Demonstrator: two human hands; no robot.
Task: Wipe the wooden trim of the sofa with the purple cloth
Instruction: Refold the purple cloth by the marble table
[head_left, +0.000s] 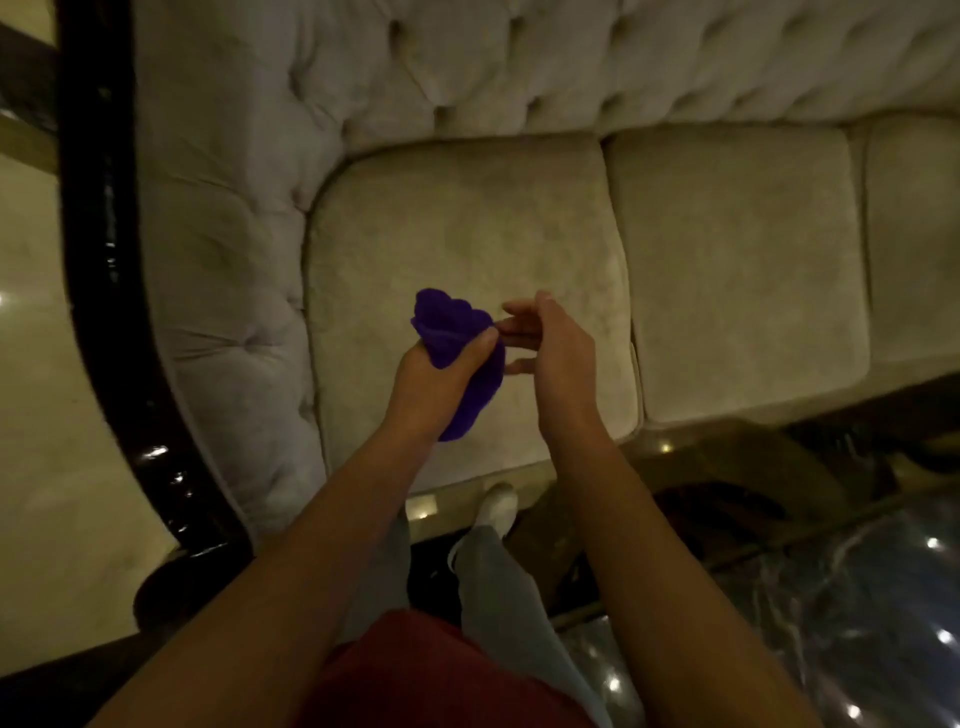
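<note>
The purple cloth (460, 343) is bunched up over the left seat cushion of the sofa (467, 249), with my left hand (436, 374) shut on it; part of it hangs down past my wrist. My right hand (550, 348) is just to the right, fingers spread, fingertips touching or nearly touching the cloth's edge. The sofa's wooden trim (109, 291) is a dark glossy curved band that runs down the outside of the left armrest, well to the left of both hands.
The tufted beige armrest (228, 291) lies between the cushion and the trim. A second seat cushion (743, 270) sits to the right. My leg in grey trousers and a white shoe (498, 506) stand on the glossy dark floor (831, 597) before the sofa.
</note>
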